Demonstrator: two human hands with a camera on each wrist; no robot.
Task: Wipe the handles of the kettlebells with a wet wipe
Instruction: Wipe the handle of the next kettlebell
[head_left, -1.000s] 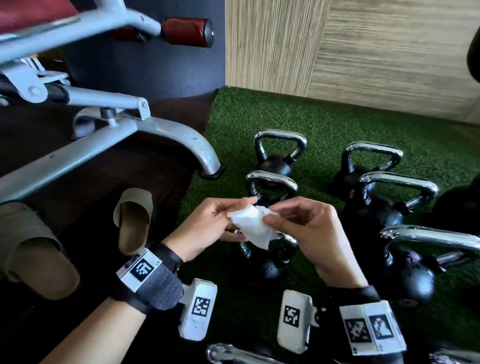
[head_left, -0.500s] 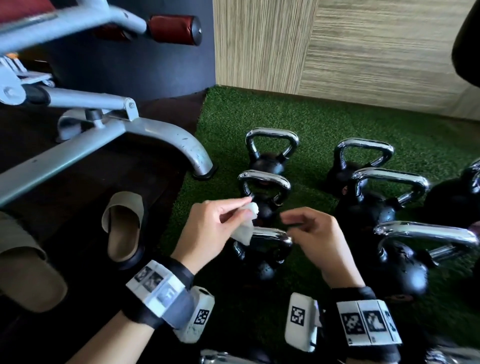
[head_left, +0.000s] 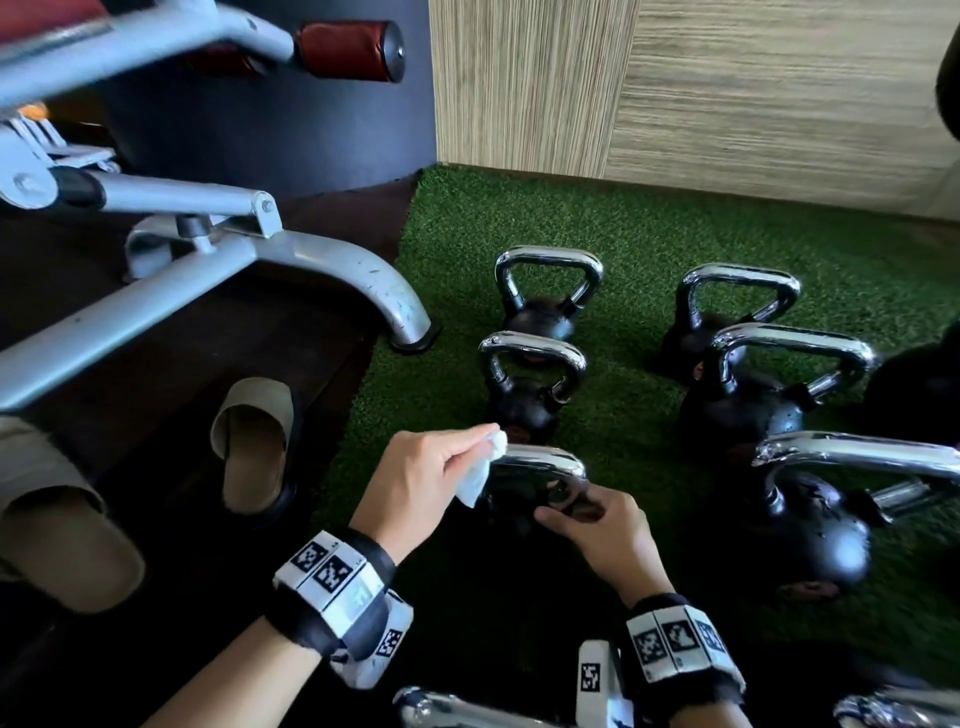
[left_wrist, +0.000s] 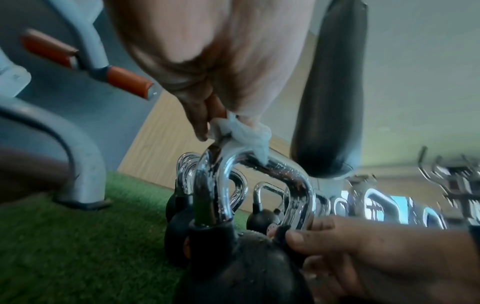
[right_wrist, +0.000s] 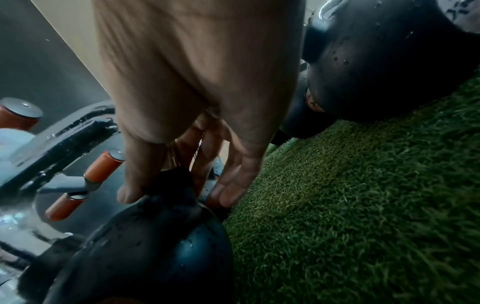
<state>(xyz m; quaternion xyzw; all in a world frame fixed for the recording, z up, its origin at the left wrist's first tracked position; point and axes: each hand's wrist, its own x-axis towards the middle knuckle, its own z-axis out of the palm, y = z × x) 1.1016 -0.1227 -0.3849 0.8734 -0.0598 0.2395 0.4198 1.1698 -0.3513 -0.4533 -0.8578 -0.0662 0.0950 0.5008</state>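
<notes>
A white wet wipe (head_left: 480, 467) is pinched between the thumb and fingertips of the left hand (head_left: 423, 480) and is laid against the left end of the chrome handle (head_left: 543, 460) of the nearest kettlebell (head_left: 519, 499) in the left row. In the left wrist view the wipe (left_wrist: 246, 135) is seen draped over the top bend of that handle (left_wrist: 223, 174), with water droplets on the chrome. The kettlebell is steadied by the right hand (head_left: 602, 535), whose thumb and fingers are curled about the right foot of the handle where it meets the black ball; in the right wrist view the fingers (right_wrist: 233, 181) are pressed down beside the ball (right_wrist: 155, 246).

The kettlebell is set on green artificial turf (head_left: 649, 244). Two smaller kettlebells (head_left: 535, 374) are lined up just behind it, and a second row of larger kettlebells (head_left: 769, 395) is placed to the right, well apart from the first. A grey bench frame (head_left: 249, 260) with a red padded roller (head_left: 348, 49) is stood on the dark floor to the left, its curved foot resting at the turf's edge. A beige slipper (head_left: 254, 447) is seen near the left wrist. A wood-grain wall panel (head_left: 727, 88) is seen behind the turf.
</notes>
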